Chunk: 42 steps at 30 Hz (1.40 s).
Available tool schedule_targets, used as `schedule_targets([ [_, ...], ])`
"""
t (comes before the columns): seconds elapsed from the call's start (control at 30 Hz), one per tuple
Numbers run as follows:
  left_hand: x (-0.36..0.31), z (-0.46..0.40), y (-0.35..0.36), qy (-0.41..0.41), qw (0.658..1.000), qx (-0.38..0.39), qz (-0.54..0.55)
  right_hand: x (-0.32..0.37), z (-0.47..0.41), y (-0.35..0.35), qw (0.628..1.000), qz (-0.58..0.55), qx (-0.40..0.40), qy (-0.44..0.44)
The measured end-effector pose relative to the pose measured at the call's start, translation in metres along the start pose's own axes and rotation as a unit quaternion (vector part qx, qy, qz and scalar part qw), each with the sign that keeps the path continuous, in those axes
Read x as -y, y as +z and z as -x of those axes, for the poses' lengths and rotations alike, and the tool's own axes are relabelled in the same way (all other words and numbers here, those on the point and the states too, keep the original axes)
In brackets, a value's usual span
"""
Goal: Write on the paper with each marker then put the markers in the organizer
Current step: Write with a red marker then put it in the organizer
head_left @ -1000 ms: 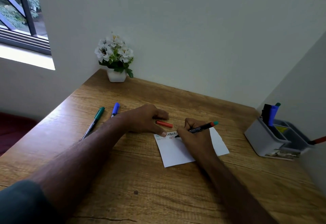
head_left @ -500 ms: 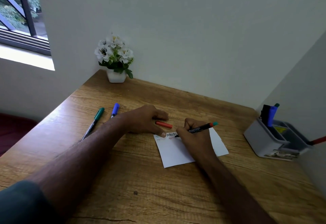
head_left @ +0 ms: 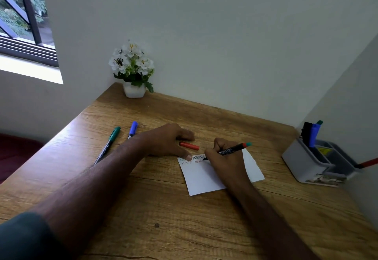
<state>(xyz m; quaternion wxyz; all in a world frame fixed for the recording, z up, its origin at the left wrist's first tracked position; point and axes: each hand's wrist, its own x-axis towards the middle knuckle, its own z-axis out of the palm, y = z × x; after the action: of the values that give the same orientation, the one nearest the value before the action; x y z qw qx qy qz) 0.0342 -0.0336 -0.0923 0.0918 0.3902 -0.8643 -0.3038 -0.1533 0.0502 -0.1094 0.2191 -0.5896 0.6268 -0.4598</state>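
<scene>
Your right hand (head_left: 223, 157) pinches the light, stiff marker (head_left: 229, 150) low on its barrel, tip on the paper (head_left: 206, 175), while your left hand (head_left: 167, 141), fingers flat, pins that flimsy sheet's corner.

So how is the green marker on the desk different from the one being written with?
The green marker lies capped and untouched on the desk, left of the left hand; the black marker is uncapped, tilted, gripped by the right hand, tip on the paper. Both have slim dark barrels.
</scene>
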Motion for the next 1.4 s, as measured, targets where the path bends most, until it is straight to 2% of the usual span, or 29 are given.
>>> schedule_targets([
  [0.07, 0.0, 0.0, 0.0, 0.002, 1.0, 0.0, -0.007, 0.002, 0.0, -0.002, 1.0, -0.009, -0.01, 0.005],
  [0.2, 0.003, -0.002, 0.0, 0.018, 1.0, -0.017, -0.011, 0.002, 0.0, -0.01, 0.994, -0.1, -0.044, 0.018],
  [0.3, 0.003, -0.003, 0.0, 0.044, 0.997, -0.056, -0.024, 0.001, -0.002, -0.013, 0.991, -0.124, -0.043, 0.006],
  [0.43, 0.003, -0.004, 0.001, 0.053, 0.991, -0.121, -0.015, 0.006, 0.001, -0.016, 0.992, -0.108, -0.021, -0.06],
  [0.53, 0.002, -0.002, 0.001, 0.058, 0.978, -0.193, 0.045, 0.008, 0.0, -0.022, 0.989, -0.123, -0.032, -0.075],
  [0.6, -0.003, -0.001, 0.002, 0.079, 0.972, -0.21, 0.071, 0.008, -0.001, -0.026, 0.986, -0.146, -0.042, -0.074],
  [0.7, -0.007, 0.0, 0.004, 0.095, 0.973, -0.2, 0.069, 0.007, 0.0, -0.028, 0.981, -0.174, -0.049, -0.075],
  [0.93, -0.012, 0.001, 0.004, 0.112, 0.976, -0.173, 0.068, 0.003, -0.001, -0.026, 0.982, -0.162, -0.057, -0.076],
  [1.2, -0.014, 0.003, 0.002, 0.102, 0.979, -0.159, 0.074, 0.0, -0.002, -0.027, 0.975, -0.19, -0.085, -0.076],
  [1.4, -0.022, 0.005, 0.005, 0.122, 0.977, -0.158, 0.076, -0.002, -0.002, -0.024, 0.983, -0.153, -0.041, -0.092],
])
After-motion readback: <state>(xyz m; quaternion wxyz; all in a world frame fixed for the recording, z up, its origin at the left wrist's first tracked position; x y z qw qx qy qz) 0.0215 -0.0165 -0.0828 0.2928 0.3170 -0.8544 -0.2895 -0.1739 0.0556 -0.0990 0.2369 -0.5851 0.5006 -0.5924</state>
